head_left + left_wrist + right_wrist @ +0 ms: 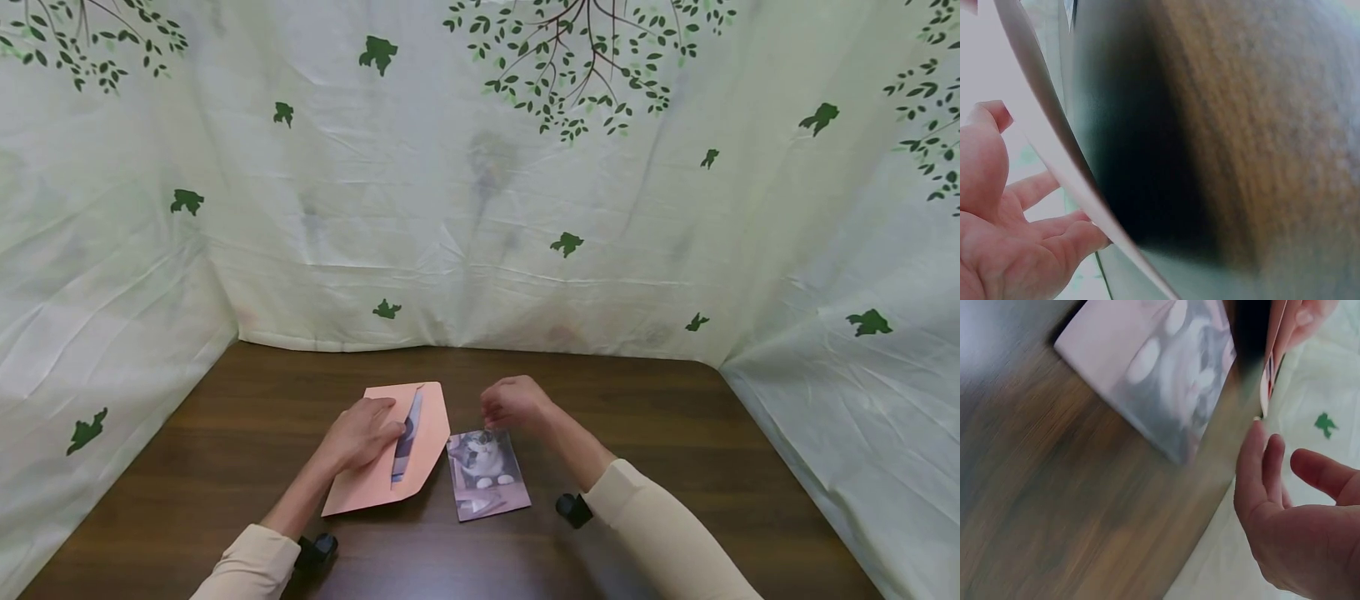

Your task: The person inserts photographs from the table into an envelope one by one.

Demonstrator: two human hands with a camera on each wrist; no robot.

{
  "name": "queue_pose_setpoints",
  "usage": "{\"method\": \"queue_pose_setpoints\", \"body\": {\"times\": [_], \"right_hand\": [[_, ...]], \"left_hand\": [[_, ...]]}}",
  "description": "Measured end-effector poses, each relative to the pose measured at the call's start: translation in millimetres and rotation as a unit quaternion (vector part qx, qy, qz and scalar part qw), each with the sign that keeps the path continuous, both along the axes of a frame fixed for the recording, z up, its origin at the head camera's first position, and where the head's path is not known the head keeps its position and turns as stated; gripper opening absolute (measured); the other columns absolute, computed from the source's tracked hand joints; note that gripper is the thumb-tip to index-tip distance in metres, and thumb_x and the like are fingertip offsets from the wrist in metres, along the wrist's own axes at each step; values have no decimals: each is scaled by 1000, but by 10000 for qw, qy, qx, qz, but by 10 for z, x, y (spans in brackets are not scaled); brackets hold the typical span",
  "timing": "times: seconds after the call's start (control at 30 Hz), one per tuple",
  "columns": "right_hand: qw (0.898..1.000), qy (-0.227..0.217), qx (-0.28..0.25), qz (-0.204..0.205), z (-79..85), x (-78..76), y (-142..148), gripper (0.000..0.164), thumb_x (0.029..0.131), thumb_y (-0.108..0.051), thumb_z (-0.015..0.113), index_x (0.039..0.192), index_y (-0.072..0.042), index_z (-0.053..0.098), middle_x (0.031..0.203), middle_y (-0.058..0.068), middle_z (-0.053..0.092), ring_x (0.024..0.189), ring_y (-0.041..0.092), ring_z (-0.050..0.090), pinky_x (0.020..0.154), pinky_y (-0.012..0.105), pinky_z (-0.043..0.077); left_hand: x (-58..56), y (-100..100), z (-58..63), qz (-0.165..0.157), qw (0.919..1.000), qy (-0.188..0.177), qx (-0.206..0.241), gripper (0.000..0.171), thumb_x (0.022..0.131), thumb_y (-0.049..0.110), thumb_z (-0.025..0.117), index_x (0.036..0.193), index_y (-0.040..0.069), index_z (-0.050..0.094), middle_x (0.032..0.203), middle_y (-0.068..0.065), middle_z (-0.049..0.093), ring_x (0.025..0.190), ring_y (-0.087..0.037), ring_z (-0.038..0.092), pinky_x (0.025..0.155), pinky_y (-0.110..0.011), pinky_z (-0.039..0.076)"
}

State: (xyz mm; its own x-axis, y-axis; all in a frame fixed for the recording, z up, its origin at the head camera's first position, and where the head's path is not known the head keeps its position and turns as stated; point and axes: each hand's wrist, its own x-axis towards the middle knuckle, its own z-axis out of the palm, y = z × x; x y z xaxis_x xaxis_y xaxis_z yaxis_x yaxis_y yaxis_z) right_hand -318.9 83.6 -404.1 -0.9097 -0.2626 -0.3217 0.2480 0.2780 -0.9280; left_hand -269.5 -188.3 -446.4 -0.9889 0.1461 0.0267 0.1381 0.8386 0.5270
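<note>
In the head view my left hand (363, 437) holds a peach-pink envelope (356, 492), its thumb at the opening. A bluish-grey picture card (402, 462) shows inside the slit. The left wrist view shows the envelope (1041, 106) edge-on, raised from the table, with the fingers against it. A cat photo card (491, 483) lies flat right of the envelope. My right hand (517, 402) is just above its far edge. In the right wrist view the right hand (1304, 519) has thumb and fingers apart, holding nothing, near the envelope's edge; the cat card (1154, 369) lies below.
A brown wooden table (645, 433) carries the cards. White cloth (480, 208) with green leaf prints hangs behind it and along both sides. Dark wrist cameras (573, 510) sit below both forearms.
</note>
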Motion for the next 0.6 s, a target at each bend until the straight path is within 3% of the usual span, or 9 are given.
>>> {"method": "queue_pose_setpoints", "body": {"times": [0.23, 0.6], "right_hand": [[9982, 74, 590, 18, -46, -23, 233, 31, 97, -9, 60, 119, 12, 65, 102, 21, 70, 80, 24, 70, 85, 41, 60], [9957, -401, 789, -280, -124, -45, 448, 28, 96, -12, 63, 114, 8, 71, 103, 19, 73, 78, 22, 67, 82, 38, 61]], "left_hand": [[8, 6, 6, -43, 10000, -24, -52, 57, 97, 31, 59, 142, -3, 53, 145, -27, 52, 137, -48, 46, 109, -62, 37], [17, 14, 13, -43, 9999, -81, -102, 58, 98, 32, 57, 143, -3, 52, 147, -27, 50, 139, -48, 43, 112, -63, 34]]}}
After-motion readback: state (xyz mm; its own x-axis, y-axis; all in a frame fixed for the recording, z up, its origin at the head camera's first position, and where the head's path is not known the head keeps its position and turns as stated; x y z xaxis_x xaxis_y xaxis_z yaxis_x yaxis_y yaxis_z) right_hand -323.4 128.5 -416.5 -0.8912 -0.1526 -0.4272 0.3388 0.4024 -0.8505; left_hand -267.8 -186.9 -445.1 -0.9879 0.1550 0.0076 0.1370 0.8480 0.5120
